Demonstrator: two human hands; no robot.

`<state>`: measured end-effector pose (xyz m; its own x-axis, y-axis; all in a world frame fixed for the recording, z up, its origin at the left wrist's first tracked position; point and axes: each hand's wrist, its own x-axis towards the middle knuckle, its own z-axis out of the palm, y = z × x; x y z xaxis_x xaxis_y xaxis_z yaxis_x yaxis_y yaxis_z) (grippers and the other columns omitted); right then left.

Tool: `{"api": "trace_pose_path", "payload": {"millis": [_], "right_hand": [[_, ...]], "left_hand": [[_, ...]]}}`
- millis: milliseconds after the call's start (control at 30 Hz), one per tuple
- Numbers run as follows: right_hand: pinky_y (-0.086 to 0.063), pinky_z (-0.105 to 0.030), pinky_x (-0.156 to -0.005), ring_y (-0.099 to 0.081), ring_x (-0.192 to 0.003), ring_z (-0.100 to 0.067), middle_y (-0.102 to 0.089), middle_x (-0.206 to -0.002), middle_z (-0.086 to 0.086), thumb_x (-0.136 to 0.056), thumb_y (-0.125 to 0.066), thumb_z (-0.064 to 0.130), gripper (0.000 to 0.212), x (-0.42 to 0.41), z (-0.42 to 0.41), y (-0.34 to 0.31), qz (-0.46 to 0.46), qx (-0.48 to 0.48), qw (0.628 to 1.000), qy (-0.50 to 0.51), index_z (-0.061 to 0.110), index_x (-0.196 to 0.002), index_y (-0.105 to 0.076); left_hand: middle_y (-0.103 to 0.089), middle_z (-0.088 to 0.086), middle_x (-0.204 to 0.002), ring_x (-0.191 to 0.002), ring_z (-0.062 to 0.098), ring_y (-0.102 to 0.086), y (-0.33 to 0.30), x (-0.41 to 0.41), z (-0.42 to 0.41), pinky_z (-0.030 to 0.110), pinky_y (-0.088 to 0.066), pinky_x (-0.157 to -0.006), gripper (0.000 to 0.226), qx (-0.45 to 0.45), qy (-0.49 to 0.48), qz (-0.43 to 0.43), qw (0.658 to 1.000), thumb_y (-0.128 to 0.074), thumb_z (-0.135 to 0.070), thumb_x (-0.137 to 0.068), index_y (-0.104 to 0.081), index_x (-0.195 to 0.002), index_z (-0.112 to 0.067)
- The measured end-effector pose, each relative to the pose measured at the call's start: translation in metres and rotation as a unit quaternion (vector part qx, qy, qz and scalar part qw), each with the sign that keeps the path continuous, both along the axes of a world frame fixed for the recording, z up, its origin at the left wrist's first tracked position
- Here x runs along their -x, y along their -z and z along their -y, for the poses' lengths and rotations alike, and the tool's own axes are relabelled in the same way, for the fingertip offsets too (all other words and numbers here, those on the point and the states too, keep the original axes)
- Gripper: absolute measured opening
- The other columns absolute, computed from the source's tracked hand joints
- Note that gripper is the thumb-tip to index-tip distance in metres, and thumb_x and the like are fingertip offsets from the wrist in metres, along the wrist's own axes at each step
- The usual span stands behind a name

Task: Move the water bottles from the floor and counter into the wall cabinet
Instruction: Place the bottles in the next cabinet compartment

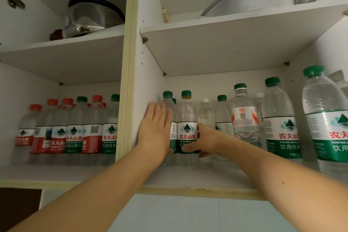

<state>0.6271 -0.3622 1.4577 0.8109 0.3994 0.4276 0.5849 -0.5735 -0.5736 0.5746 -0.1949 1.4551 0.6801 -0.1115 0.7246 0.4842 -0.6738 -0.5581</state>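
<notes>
I look up into a white wall cabinet (188, 177) with two bays. A green-capped, green-labelled water bottle (187, 118) stands on the lower shelf of the right bay, and my right hand (204, 141) is wrapped around its lower label. My left hand (155, 128) lies flat, fingers straight, against another green-capped bottle (169, 100) beside the bay's left wall. More clear bottles stand to the right, among them a red-and-white labelled one (244, 115) and two large green-labelled ones (278, 118). The left bay holds a row of red- and green-capped bottles (71, 130).
The divider panel (130, 81) separates the bays just left of my left hand. The upper shelves carry a steel pot with a lid (90, 19) on the left and stacked white plates (252, 0) on the right. A pale tiled wall (188, 214) runs below the cabinet.
</notes>
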Motion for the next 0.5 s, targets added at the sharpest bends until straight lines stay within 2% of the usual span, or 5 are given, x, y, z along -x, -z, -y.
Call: {"api": "trace_pose_path", "payload": {"millis": [133,267,367,433,500], "right_hand": [[-0.063,-0.026,-0.067,-0.067,-0.091,-0.013,-0.068,-0.102,0.006,-0.081,-0.085,0.023,0.035,0.004,-0.002,0.002,0.014,-0.006,1.000,0.004,0.040,-0.093,-0.056],[-0.064,-0.030,-0.068,-0.067,-0.087,-0.012,-0.066,-0.099,0.007,-0.081,-0.085,0.024,0.037,0.008,-0.003,0.002,0.025,-0.005,1.000,0.013,0.042,-0.091,-0.054],[-0.064,-0.032,-0.072,-0.066,-0.092,-0.015,-0.064,-0.105,0.004,-0.079,-0.086,0.032,0.047,0.018,-0.004,0.002,0.025,-0.019,0.998,0.054,0.029,-0.112,-0.051],[-0.056,-0.020,-0.062,-0.062,-0.083,-0.006,-0.061,-0.094,0.010,-0.080,-0.085,0.034,0.063,0.033,-0.003,0.001,0.062,-0.053,0.994,0.078,0.020,-0.128,-0.048],[-0.046,-0.009,-0.055,-0.056,-0.076,0.002,-0.055,-0.090,0.018,-0.084,-0.081,0.033,0.062,0.056,0.005,0.002,0.140,-0.063,0.983,0.101,0.019,-0.135,-0.048]], "left_hand": [[0.012,0.030,-0.164,-0.152,0.047,0.008,0.002,0.000,-0.003,0.060,0.009,-0.122,0.120,-0.004,0.020,0.004,1.000,-0.035,-0.082,-0.089,0.020,-0.154,0.003],[0.011,0.030,-0.164,-0.153,0.046,0.007,0.001,0.001,-0.004,0.059,0.009,-0.122,0.117,0.000,0.034,-0.001,0.999,-0.035,-0.080,-0.090,0.020,-0.154,0.002],[0.010,0.028,-0.165,-0.153,0.045,0.005,-0.001,0.005,-0.004,0.058,0.008,-0.123,0.117,0.002,0.053,-0.005,0.999,-0.037,-0.079,-0.090,0.017,-0.155,0.002],[0.011,0.025,-0.166,-0.153,0.045,0.006,-0.001,0.011,-0.003,0.059,0.006,-0.123,0.117,0.000,0.071,-0.011,0.997,-0.041,-0.078,-0.090,0.015,-0.156,0.000],[0.013,0.021,-0.166,-0.153,0.044,0.007,-0.003,0.018,-0.002,0.061,0.003,-0.122,0.116,0.008,0.103,-0.010,0.995,-0.043,-0.078,-0.088,0.014,-0.158,-0.005]]}}
